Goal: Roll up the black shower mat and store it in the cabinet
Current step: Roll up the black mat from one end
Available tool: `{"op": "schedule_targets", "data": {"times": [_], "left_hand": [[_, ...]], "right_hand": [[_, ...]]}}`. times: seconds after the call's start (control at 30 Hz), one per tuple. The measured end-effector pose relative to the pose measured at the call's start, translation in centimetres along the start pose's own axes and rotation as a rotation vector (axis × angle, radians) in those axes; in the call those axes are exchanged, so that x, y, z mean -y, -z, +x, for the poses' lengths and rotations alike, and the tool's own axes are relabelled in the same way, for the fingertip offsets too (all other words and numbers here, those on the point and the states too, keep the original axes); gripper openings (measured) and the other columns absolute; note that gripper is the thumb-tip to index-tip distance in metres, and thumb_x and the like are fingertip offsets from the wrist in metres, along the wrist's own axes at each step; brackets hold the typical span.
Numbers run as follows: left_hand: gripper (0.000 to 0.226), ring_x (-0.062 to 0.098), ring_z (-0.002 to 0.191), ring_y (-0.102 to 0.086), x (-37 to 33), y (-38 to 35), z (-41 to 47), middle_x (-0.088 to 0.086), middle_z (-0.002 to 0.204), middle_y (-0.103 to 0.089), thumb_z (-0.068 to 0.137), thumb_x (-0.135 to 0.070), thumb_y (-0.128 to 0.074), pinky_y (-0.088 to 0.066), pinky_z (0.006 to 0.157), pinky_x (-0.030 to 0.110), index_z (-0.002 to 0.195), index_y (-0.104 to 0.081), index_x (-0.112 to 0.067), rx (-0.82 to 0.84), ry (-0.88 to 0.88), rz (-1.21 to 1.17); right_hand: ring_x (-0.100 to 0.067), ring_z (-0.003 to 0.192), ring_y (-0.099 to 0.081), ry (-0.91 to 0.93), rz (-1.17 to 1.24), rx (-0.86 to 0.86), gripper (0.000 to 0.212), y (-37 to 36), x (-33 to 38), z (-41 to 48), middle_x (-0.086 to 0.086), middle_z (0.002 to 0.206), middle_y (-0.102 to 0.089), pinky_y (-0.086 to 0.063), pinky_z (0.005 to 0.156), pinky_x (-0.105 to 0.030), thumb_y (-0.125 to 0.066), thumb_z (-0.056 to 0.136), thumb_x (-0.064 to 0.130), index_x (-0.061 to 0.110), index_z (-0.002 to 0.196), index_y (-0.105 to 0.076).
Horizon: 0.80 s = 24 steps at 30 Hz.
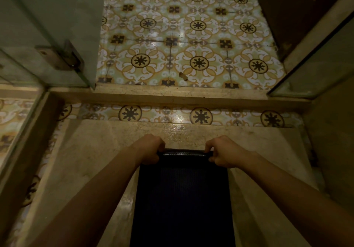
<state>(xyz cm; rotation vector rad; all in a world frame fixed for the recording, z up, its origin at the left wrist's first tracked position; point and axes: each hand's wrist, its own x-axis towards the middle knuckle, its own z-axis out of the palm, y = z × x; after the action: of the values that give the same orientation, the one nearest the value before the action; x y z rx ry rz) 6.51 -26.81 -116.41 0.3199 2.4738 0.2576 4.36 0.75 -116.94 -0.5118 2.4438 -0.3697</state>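
Both the left hand (pixel 151 149) and right hand (pixel 223 152) grip the far edge of the black shower mat (pixel 182 195) lying on the stone floor (pixel 92 151), seemingly just one turn rolled, cabinet unseen.

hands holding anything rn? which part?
Yes. Both the left hand and the right hand grip the black shower mat at its far edge, one at each corner, where the edge is curled over.

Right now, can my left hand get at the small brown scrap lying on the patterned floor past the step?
Probably not yet. The left hand is shut on the far edge of the black mat, and the raised marble curb lies between it and the scrap.
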Motion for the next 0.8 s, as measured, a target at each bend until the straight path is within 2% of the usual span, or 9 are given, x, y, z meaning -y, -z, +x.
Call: {"op": "schedule_targets", "data": {"times": [0.1, 0.17, 0.3, 0.37, 0.47, 0.57, 0.7, 0.8], "left_hand": [[0.023, 0.024, 0.086, -0.059, -0.5, -0.6, -0.4, 0.007, 0.093, -0.063, 0.078, -0.013, -0.067, -0.04, 0.062, 0.029, 0.09, -0.05, -0.023, -0.108, -0.014, 0.013], [0.023, 0.022, 0.083, -0.057, -0.5, -0.9, -0.5, 0.006, 0.091, -0.063, 0.077, -0.012, -0.067, -0.039, 0.062, 0.028, 0.087, -0.05, -0.024, -0.141, -0.027, 0.012], [0.016, 0.022, 0.091, -0.059, 0.3, -0.4, -0.6, 0.005, 0.095, -0.065, 0.077, -0.015, -0.067, -0.045, 0.07, 0.028, 0.09, -0.061, -0.021, -0.021, -0.046, -0.023], [0.013, 0.023, 0.094, -0.06, 0.7, -0.2, -0.6, 0.006, 0.098, -0.066, 0.079, -0.016, -0.068, -0.045, 0.072, 0.028, 0.091, -0.065, -0.02, 0.005, -0.047, -0.048], [0.01, 0.023, 0.093, -0.06, 0.4, -0.3, -0.7, 0.007, 0.096, -0.066, 0.079, -0.016, -0.068, -0.049, 0.072, 0.03, 0.087, -0.064, -0.019, -0.069, -0.031, -0.039], [0.012, 0.023, 0.091, -0.06, 0.0, -0.3, -0.6, 0.006, 0.095, -0.065, 0.078, -0.015, -0.069, -0.05, 0.071, 0.03, 0.089, -0.064, -0.019, -0.102, -0.029, -0.007], [0.011, 0.014, 0.088, -0.059, 0.9, -0.2, -0.9, -0.004, 0.091, -0.06, 0.08, -0.018, -0.072, -0.04, 0.066, 0.018, 0.09, -0.07, -0.022, 0.015, -0.024, -0.121], [0.01, 0.01, 0.085, -0.057, 1.2, -0.7, -1.3, -0.005, 0.089, -0.06, 0.08, -0.017, -0.072, -0.038, 0.066, 0.016, 0.088, -0.07, -0.022, 0.014, -0.01, -0.185]], "right_hand": [[-0.018, 0.085, -0.059, 0.034, -0.055, -0.073, 0.024, -0.4, 0.3, 0.0, 0.004, 0.087, -0.059, -0.049, 0.068, -0.029, -0.077, 0.074, 0.017, 0.023, 0.09, -0.06], [-0.017, 0.084, -0.057, 0.044, -0.064, -0.074, 0.028, -0.4, 0.5, 0.0, 0.004, 0.087, -0.059, -0.048, 0.066, -0.03, -0.08, 0.071, 0.021, 0.024, 0.087, -0.058], [-0.002, 0.07, -0.054, 0.011, -0.002, 0.013, 0.023, 0.3, -0.1, -0.2, 0.017, 0.072, -0.054, -0.044, 0.061, -0.018, -0.083, 0.072, 0.028, 0.027, 0.089, -0.068], [0.002, 0.065, -0.053, 0.008, 0.021, 0.036, 0.017, 0.5, -0.3, -0.3, 0.018, 0.07, -0.055, -0.041, 0.057, -0.011, -0.08, 0.076, 0.026, 0.027, 0.09, -0.07], [-0.004, 0.072, -0.054, -0.004, 0.017, -0.006, 0.016, 0.1, 0.1, -0.4, 0.011, 0.082, -0.058, -0.046, 0.061, -0.019, -0.077, 0.078, 0.021, 0.025, 0.09, -0.068], [-0.015, 0.087, -0.057, 0.011, -0.04, -0.024, 0.022, 0.0, 0.4, -0.4, 0.001, 0.098, -0.061, -0.051, 0.073, -0.03, -0.077, 0.077, 0.025, 0.024, 0.096, -0.065], [0.001, 0.073, -0.056, -0.011, 0.086, 0.063, 0.024, 0.6, -0.5, -0.9, 0.014, 0.082, -0.058, -0.043, 0.06, -0.013, -0.08, 0.077, 0.026, 0.026, 0.099, -0.07], [-0.005, 0.081, -0.06, -0.003, 0.104, 0.085, 0.023, 0.4, -0.5, -1.2, 0.009, 0.094, -0.064, -0.046, 0.067, -0.018, -0.079, 0.078, 0.024, 0.026, 0.099, -0.069]]}}
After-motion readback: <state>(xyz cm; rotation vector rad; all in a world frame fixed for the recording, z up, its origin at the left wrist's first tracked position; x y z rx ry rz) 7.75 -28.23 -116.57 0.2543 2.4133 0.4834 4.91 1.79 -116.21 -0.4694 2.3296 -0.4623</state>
